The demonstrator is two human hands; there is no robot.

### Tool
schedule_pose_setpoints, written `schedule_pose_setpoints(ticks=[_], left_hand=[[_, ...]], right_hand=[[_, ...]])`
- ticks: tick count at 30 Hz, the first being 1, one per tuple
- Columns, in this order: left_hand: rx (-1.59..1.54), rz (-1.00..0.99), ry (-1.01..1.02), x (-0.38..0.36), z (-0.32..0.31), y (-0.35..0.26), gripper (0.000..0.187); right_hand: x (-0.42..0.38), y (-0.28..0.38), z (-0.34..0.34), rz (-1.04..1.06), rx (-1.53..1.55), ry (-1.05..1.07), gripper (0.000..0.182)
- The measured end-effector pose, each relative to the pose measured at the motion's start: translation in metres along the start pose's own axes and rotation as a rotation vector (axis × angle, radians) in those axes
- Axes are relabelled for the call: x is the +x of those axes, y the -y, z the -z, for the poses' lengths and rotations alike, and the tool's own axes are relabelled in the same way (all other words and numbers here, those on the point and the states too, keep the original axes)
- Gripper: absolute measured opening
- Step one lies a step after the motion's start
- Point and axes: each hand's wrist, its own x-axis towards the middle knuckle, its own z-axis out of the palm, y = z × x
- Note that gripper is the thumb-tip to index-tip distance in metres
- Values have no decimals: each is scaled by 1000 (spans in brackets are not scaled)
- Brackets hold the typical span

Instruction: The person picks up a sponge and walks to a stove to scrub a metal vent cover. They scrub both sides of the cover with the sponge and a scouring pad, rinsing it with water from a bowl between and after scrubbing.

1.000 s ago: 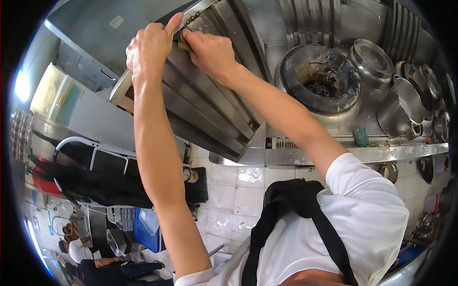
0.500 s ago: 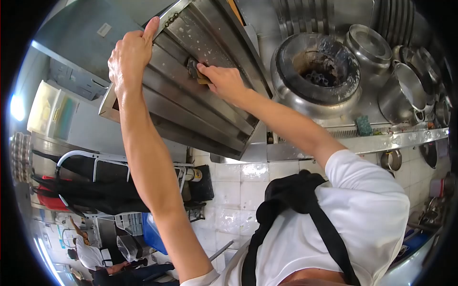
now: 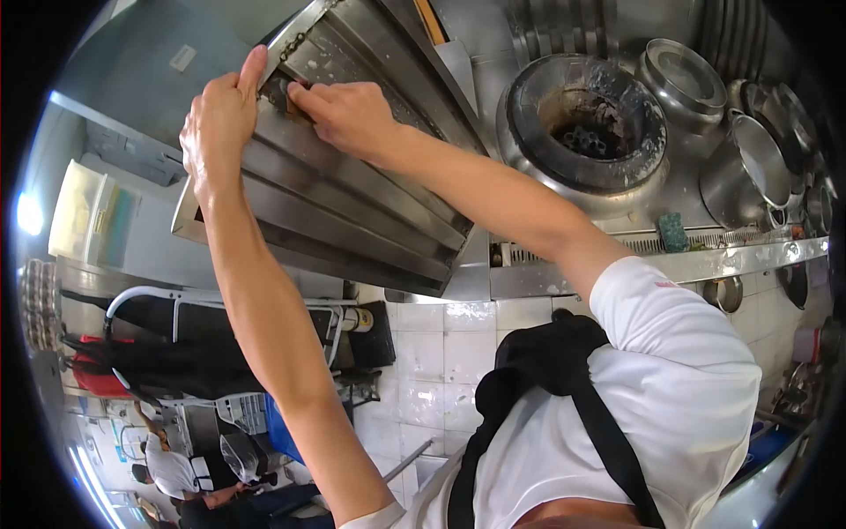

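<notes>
A ridged stainless steel hood filter panel (image 3: pixel 352 198) is tilted in front of me, with whitish spots of suds and dark grime along its top edge. My left hand (image 3: pixel 216 128) is closed around the panel's upper left edge, thumb pointing up. Close beside it, my right hand (image 3: pixel 348 115) presses a dark scouring sponge (image 3: pixel 278 92) against one of the panel's grooves. Fingers cover most of the sponge, and only its dark end and a brownish strip show.
A round wok burner (image 3: pixel 582 123) stands right of the panel. Metal pots (image 3: pixel 745 172) and a lidded pot (image 3: pixel 683 84) sit beyond it. A green scouring pad (image 3: pixel 672 233) lies by the counter's front grate. A chair (image 3: pixel 176 295) and another person (image 3: pixel 172 467) are at lower left.
My right hand has slid the sponge up and left along the panel, toward my left hand. The panel and my left hand have shifted slightly left in view.
</notes>
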Motion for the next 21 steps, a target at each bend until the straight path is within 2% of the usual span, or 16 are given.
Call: schedule_pose_setpoints(ticks=[5, 8, 11, 13, 15, 18, 20, 21], left_hand=[[15, 61, 53, -11, 4, -6, 80], [28, 54, 14, -10, 1, -2, 80], [18, 36, -26, -5, 3, -10, 80], [17, 52, 0, -10, 6, -13, 80], [33, 114, 86, -14, 13, -20, 80], [43, 77, 2, -10, 6, -15, 81], [18, 65, -10, -8, 6, -18, 81], [4, 59, -12, -11, 6, -15, 81]], right_hand=[[-50, -3, 9, -20, 60, 35, 42], [-18, 0, 10, 12, 25, 57, 43], [16, 5, -1, -4, 29, -106, 46], [-31, -4, 9, -38, 73, -27, 43], [-44, -4, 13, -56, 116, 53, 41], [-18, -5, 20, -39, 83, 124, 47], [28, 4, 12, 8, 87, -8, 60], [12, 2, 10, -22, 102, 0, 59]])
